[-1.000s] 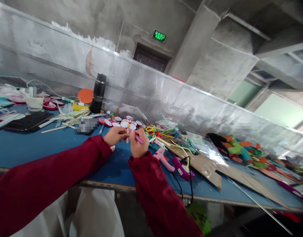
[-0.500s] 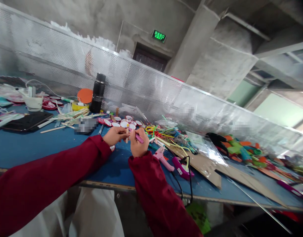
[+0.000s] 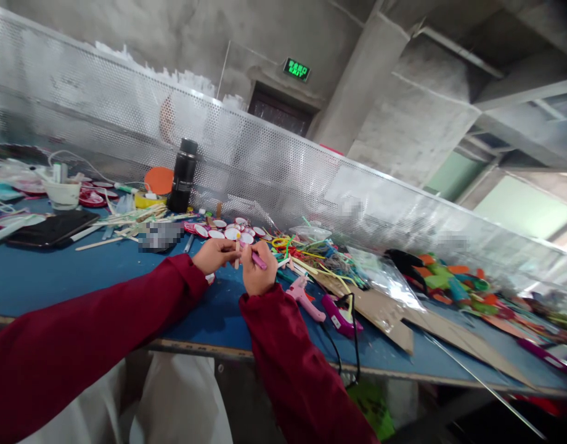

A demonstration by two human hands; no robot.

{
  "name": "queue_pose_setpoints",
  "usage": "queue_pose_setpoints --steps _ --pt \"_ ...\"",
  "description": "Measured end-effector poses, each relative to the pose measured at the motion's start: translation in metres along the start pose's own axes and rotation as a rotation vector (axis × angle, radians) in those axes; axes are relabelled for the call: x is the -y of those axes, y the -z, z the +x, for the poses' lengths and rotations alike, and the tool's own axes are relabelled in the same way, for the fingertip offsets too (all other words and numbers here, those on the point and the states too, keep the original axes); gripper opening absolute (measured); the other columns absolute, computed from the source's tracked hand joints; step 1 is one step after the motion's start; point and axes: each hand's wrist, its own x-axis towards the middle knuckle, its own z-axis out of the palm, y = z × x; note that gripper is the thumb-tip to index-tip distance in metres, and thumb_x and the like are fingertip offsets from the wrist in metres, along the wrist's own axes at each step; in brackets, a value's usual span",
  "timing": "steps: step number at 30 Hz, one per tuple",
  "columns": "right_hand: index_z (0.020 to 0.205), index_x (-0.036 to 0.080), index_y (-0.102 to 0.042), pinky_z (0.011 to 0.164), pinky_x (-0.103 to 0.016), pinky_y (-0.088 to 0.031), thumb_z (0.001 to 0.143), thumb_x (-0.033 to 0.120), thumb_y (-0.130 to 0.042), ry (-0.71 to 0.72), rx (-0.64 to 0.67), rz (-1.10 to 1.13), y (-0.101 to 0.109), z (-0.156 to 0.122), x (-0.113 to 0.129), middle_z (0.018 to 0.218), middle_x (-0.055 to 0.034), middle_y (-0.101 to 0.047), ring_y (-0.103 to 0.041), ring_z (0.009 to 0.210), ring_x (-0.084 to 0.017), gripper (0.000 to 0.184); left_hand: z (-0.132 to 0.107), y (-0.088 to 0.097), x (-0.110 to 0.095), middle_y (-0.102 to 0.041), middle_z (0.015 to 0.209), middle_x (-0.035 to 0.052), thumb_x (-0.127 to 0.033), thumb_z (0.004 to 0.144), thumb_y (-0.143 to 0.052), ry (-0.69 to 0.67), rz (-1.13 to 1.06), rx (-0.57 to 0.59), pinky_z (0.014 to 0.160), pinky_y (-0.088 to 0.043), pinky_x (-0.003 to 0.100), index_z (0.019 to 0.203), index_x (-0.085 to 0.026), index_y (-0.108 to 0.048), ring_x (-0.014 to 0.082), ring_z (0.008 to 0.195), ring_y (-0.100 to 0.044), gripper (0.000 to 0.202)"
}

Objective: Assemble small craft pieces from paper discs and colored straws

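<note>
Over the blue table [image 3: 209, 324], my left hand [image 3: 215, 255] pinches a small wooden craft stick [image 3: 238, 254], held roughly upright, with a yellow spot by its top. My right hand [image 3: 259, 270] is closed round a pink-purple pen [image 3: 258, 260] and is close beside the stick. Whether the pen's tip touches the stick is hidden by the fingers. Just right of my right hand lies a pink glue gun [image 3: 305, 299]. Round white discs with red rims [image 3: 217, 234] are heaped behind my hands.
A black bottle [image 3: 183, 176] stands at the back left, near loose sticks [image 3: 126, 225] and a white cup [image 3: 63, 193]. To the right are a purple device [image 3: 339, 316] with a black cable, cardboard [image 3: 380, 314] and colourful craft pieces [image 3: 454, 280]. A perforated metal screen [image 3: 265, 166] borders the back.
My right hand has shifted very slightly left with the pen. My left hand still holds the stick in nearly the same place.
</note>
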Motion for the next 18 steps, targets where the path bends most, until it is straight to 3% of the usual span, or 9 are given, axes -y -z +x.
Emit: queue_pose_setpoints --steps 18 --pt "0.068 0.021 -0.048 0.055 -0.022 -0.035 0.092 0.034 -0.051 -0.016 0.002 0.027 -0.0014 -0.0006 -0.0020 0.059 0.0039 -0.049 -0.046 0.055 -0.010 0.028 -0.0001 -0.0021 -0.0001 -0.064 0.060 0.0019 -0.040 0.076 -0.064 -0.009 -0.035 -0.004 0.046 -0.038 0.018 0.069 -0.014 -0.062 0.0096 0.053 -0.054 0.027"
